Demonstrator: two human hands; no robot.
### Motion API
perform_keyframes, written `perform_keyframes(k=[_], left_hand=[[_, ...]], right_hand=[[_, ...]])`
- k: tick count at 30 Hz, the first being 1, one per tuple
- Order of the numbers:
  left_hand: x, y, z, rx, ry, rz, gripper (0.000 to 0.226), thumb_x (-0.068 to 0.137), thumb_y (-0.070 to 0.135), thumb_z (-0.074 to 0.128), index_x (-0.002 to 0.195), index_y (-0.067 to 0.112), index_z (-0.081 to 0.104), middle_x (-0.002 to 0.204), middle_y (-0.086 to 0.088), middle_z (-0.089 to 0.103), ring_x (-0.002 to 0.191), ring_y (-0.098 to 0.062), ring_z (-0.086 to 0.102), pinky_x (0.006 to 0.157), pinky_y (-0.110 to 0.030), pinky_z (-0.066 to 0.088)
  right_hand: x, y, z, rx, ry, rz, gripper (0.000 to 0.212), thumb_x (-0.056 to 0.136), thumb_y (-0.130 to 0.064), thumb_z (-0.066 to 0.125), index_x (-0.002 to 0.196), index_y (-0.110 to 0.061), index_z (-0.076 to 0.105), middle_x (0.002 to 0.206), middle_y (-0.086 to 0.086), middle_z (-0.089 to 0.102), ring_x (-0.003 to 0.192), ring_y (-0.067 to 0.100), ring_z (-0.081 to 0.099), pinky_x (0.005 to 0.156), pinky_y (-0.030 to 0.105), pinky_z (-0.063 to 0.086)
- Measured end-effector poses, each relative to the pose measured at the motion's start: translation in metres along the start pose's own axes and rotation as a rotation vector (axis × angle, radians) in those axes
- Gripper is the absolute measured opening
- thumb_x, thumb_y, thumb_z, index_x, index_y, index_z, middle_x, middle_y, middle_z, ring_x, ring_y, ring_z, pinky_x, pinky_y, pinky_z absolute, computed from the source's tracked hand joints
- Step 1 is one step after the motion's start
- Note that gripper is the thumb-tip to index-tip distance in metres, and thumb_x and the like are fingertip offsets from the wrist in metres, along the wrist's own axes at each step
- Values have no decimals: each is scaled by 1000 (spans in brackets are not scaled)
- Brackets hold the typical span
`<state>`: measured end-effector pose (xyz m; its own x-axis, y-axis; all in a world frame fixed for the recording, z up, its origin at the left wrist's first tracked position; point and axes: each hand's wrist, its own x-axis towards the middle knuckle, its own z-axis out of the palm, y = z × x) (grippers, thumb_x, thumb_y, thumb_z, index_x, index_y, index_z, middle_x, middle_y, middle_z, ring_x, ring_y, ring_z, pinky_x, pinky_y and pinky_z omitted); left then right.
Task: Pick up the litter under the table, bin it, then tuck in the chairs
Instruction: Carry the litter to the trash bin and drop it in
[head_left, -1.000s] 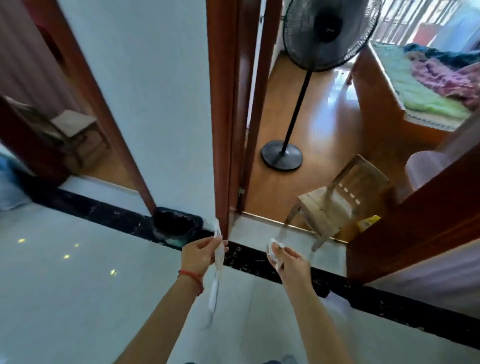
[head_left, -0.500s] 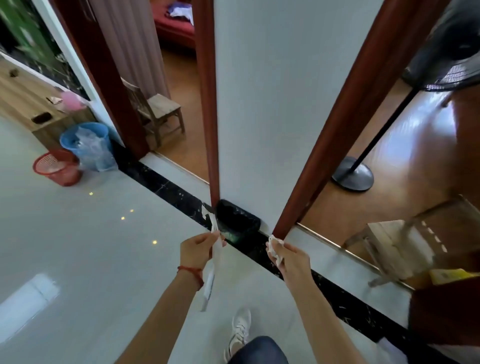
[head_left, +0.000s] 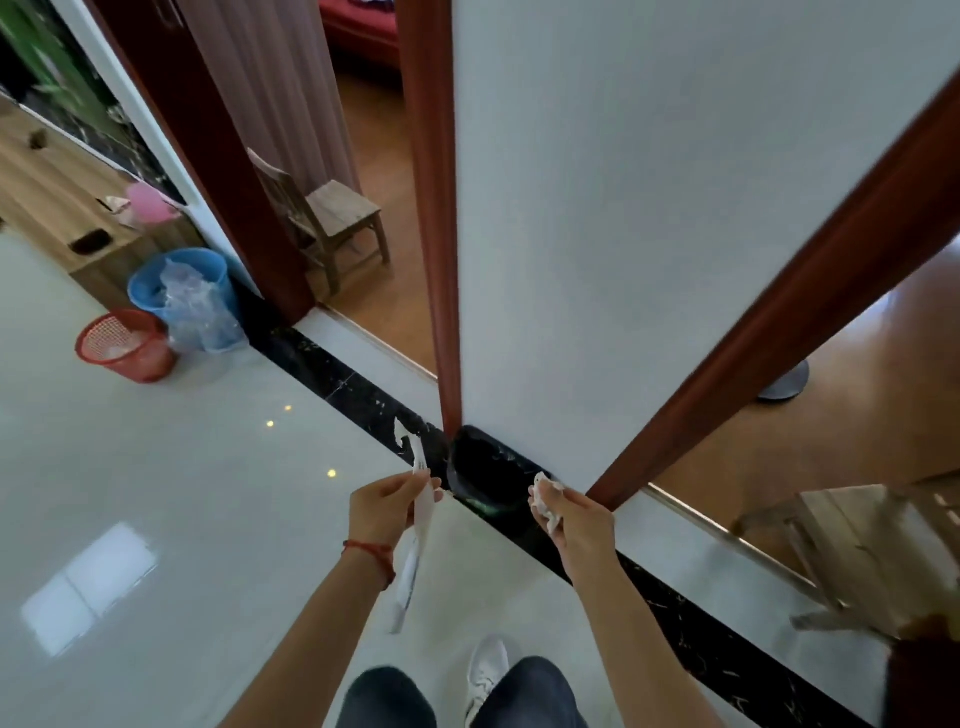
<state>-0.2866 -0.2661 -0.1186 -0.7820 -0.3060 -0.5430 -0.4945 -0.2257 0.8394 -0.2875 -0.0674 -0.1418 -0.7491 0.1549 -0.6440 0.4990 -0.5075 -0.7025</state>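
My left hand (head_left: 387, 506) pinches a long white paper strip (head_left: 415, 551) that hangs down past my wrist. My right hand (head_left: 576, 519) grips a crumpled white tissue (head_left: 545, 499). Both hands are held out over the pale floor. Just beyond them, between the two, a black bin (head_left: 488, 478) with a dark liner stands against the foot of the white wall. A small wooden chair (head_left: 332, 218) stands in the left doorway. Another wooden chair (head_left: 872, 545) stands at the right edge.
A red mesh basket (head_left: 124, 345) and a blue bin (head_left: 182, 291) with clear plastic stand at the left by a wooden cabinet (head_left: 57, 208). Brown door frames (head_left: 431, 234) flank the wall. A fan base (head_left: 787, 382) rests on the wooden floor at right.
The view has swung left and come closer to the black bin. Both hands keep their hold on the strip and the tissue. My legs and a shoe now show below.
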Motion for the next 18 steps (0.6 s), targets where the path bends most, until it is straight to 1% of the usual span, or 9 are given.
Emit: perform_keyframes(k=[3, 7, 10, 12, 15, 17, 18], left_hand=[[22, 5, 14, 36, -29, -32, 8, 81, 9, 64, 77, 4, 70, 81, -12, 72, 73, -22, 70, 64, -24, 58], [54, 10, 32, 92, -81, -62, 10, 81, 11, 64, 74, 8, 69, 80, -13, 71, 69, -19, 70, 61, -23, 58], [80, 16, 45, 95, -135, -104, 9, 82, 8, 62, 77, 5, 69, 80, -13, 70, 62, -15, 69, 59, -21, 57], [97, 22, 51, 85, -193, -127, 9, 83, 7, 60, 82, 2, 68, 80, -12, 70, 63, -14, 69, 59, -20, 57], [129, 30, 55, 142, -261, -159, 11, 84, 9, 60, 86, 1, 68, 81, -11, 71, 66, -15, 69, 60, -21, 57], [152, 35, 56, 157, -297, -179, 11, 83, 9, 61, 85, 1, 68, 80, -10, 71, 64, -14, 69, 59, -21, 57], [163, 36, 57, 159, -311, -187, 11, 83, 8, 61, 84, 1, 68, 79, -10, 72, 64, -14, 69, 58, -21, 57]], right_hand=[[17, -6, 3, 27, 60, 17, 12, 76, -5, 70, 63, -6, 70, 52, 0, 64, 58, 10, 65, 77, 29, 44], [32, -6, 9, 67, 138, 27, 15, 77, -4, 68, 62, -6, 69, 50, -2, 63, 56, 8, 64, 74, 27, 45], [39, -2, 12, 110, 226, 26, 9, 77, -3, 68, 69, -5, 69, 60, 3, 63, 61, 11, 62, 68, 23, 47], [44, 0, 18, 118, 274, 17, 7, 78, -5, 68, 71, -4, 70, 65, 5, 62, 64, 12, 62, 61, 17, 50], [56, 4, 35, 154, 385, 6, 3, 78, -4, 67, 77, -3, 70, 71, 9, 65, 68, 14, 64, 59, 17, 53], [68, 8, 46, 190, 447, 6, 7, 78, -3, 67, 84, 0, 69, 79, 11, 68, 74, 17, 65, 57, 17, 53], [74, 10, 52, 201, 465, 11, 9, 78, -3, 67, 86, 0, 69, 82, 12, 69, 77, 19, 66, 59, 18, 53]])
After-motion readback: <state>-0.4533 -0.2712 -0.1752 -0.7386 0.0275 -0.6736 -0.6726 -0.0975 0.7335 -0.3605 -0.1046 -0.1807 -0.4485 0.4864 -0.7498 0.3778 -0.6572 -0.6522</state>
